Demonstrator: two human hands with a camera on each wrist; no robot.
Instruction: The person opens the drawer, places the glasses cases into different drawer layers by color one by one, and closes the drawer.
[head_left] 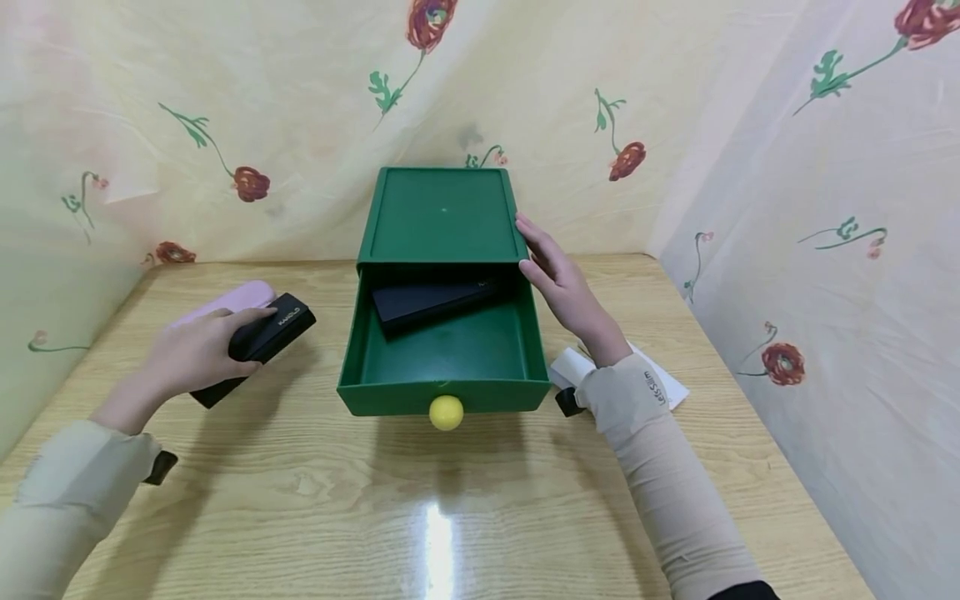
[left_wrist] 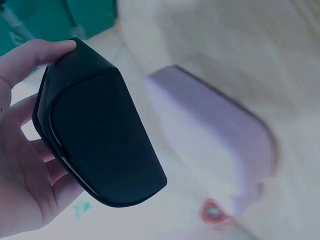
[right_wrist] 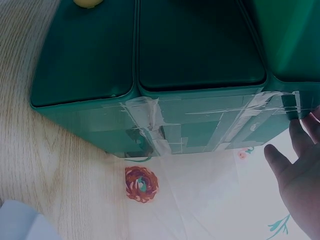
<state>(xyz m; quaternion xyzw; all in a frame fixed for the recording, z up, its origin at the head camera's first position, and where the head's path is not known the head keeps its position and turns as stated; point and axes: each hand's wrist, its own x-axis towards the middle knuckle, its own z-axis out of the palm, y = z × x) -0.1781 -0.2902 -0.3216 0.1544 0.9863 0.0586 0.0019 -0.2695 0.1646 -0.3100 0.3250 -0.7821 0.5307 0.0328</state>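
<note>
My left hand (head_left: 198,346) grips a black glasses case (head_left: 288,321) with gold lettering at one end. In the left wrist view, that case (left_wrist: 105,135) is held up near a pale purple glasses case (left_wrist: 215,130), which lies on the table. A green drawer unit (head_left: 442,217) stands at the back middle with its top drawer (head_left: 390,400) pulled out by a yellow-knobbed front. Inside that drawer, toward the back, lies a dark, long case (head_left: 427,304). My right hand (head_left: 558,279) rests its fingertips against the unit's right side, fingers fairly straight.
Clear tape (right_wrist: 145,115) joins the stacked green sections along their side. White folded items (head_left: 667,379) lie right of the unit, partly covered by my right forearm. Behind everything hangs a flowered cloth (head_left: 315,117), meeting the wooden table (head_left: 322,500).
</note>
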